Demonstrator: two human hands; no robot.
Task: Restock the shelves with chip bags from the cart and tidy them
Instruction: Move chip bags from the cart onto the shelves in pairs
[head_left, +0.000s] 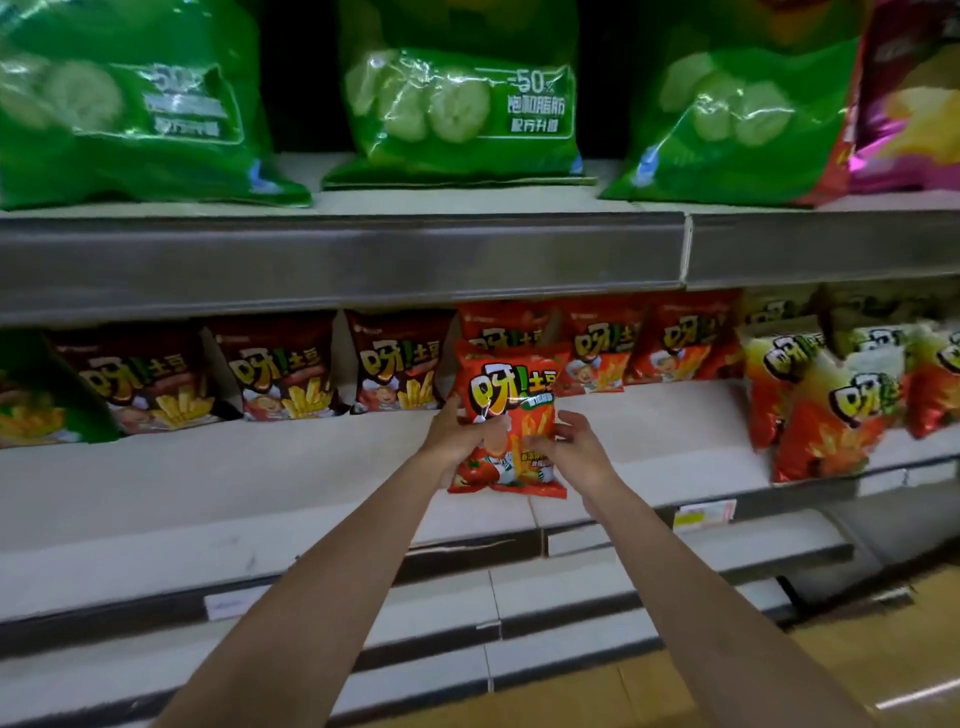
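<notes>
Both hands hold one glossy red-orange foil chip bag (511, 415) upright, long axis vertical, print facing the camera: left hand (457, 434) grips its left edge, right hand (569, 441) its right. It stands on the white metal shelf (260, 478), before matching red bags (602, 348).

The middle shelf (260, 483) carries an upright red bag (511, 415) near its front; dark brown bags (283, 376) stand behind to its left; red bags (602, 348) behind; pale bags (826, 415) to its right.
</notes>
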